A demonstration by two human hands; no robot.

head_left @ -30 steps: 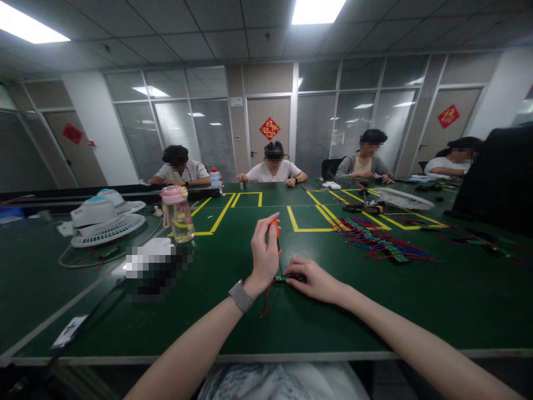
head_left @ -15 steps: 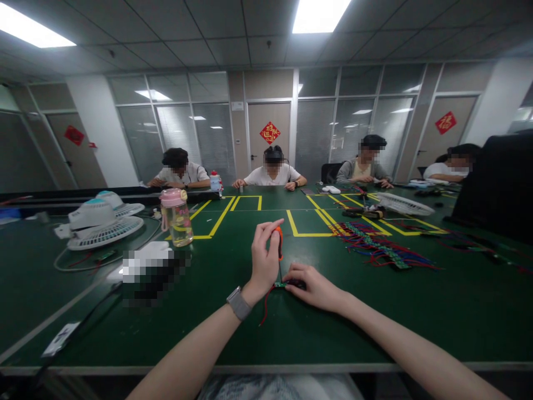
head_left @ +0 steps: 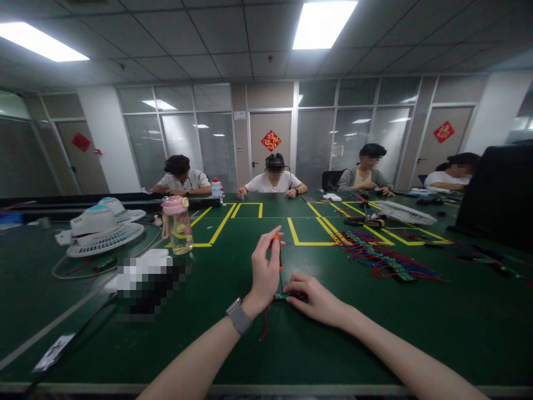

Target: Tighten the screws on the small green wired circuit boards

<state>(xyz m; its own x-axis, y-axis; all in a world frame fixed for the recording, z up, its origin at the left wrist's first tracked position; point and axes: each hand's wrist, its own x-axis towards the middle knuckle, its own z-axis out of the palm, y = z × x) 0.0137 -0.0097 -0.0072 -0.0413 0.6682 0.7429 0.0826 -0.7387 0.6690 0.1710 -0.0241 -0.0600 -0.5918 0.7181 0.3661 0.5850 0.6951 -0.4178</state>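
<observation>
My left hand (head_left: 265,269) is closed round the orange and black handle of a screwdriver (head_left: 281,267), which stands nearly upright. Its thin shaft points down to a small green circuit board (head_left: 280,297) on the table. With fingertips together, my right hand (head_left: 317,301) pinches the board's right end. A dark part (head_left: 301,296), partly hidden under those fingers, lies beside the board; what it is cannot be made out. Red wire (head_left: 265,322) trails from the board's left end toward me.
To the right lies a row of wired circuit boards (head_left: 377,254). A pink-lidded bottle (head_left: 177,228) and white fans (head_left: 106,240) stand left. A black monitor-like shape (head_left: 495,194) rises far right. Several people sit across the green table (head_left: 233,355).
The view has tilted up slightly, so everything sits lower in the picture. My left fingers have shifted a little on the handle; the screwdriver's shaft still meets the board under my right fingertips.
</observation>
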